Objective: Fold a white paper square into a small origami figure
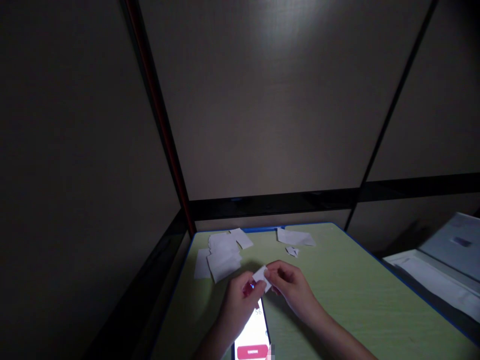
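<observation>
- The small slip of white paper point(259, 274) sits between my hands, above the counter point(345, 290), with one corner tipped upward.
- My left hand point(238, 297) has its grip closed on the lower-left part, thumb across the face turned to me.
- My right hand point(292, 285) has its grip pinched on the right-hand side, so neither hand is nearer: both touch it.
- From my left grip the slip lies up and to the right; from my right grip, to the left.
- It looks nearly square; I cannot tell a long axis, nor see its far side.
- The lit smartphone point(249, 332) points away from me, its upper end hidden beneath my left hand.
- Beyond my hands lie the overlapping paper sheets point(224, 262) on the left and a small folded scrap point(292, 251) on the right.
</observation>
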A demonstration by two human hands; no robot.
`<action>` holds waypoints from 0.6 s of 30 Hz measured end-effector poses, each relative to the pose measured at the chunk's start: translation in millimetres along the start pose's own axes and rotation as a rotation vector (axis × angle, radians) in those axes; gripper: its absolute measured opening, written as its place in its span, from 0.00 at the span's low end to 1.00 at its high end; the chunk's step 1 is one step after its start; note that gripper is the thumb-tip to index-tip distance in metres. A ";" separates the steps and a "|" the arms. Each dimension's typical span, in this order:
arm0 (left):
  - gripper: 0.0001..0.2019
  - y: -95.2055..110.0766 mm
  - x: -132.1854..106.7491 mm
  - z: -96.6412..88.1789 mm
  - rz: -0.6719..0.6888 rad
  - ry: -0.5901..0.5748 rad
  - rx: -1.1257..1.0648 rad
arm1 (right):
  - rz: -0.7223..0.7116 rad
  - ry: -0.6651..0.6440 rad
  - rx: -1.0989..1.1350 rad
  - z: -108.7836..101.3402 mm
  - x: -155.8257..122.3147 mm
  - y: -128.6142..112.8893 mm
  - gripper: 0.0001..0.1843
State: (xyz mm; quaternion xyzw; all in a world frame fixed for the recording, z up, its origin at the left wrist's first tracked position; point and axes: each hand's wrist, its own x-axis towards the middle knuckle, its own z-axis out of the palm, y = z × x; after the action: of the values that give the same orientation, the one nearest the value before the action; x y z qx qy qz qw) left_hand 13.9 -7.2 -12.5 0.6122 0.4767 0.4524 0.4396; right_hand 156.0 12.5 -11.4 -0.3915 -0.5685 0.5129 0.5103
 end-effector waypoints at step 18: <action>0.09 13.0 -3.8 -3.5 -0.023 -0.070 0.022 | -0.021 0.018 0.043 1.3 -2.6 -1.1 0.16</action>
State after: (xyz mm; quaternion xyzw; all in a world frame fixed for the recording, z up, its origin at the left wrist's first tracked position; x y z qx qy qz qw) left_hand 12.5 -12.7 0.3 0.6268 0.4731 0.4203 0.4546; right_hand 155.3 9.6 -10.7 -0.3790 -0.5567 0.5160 0.5294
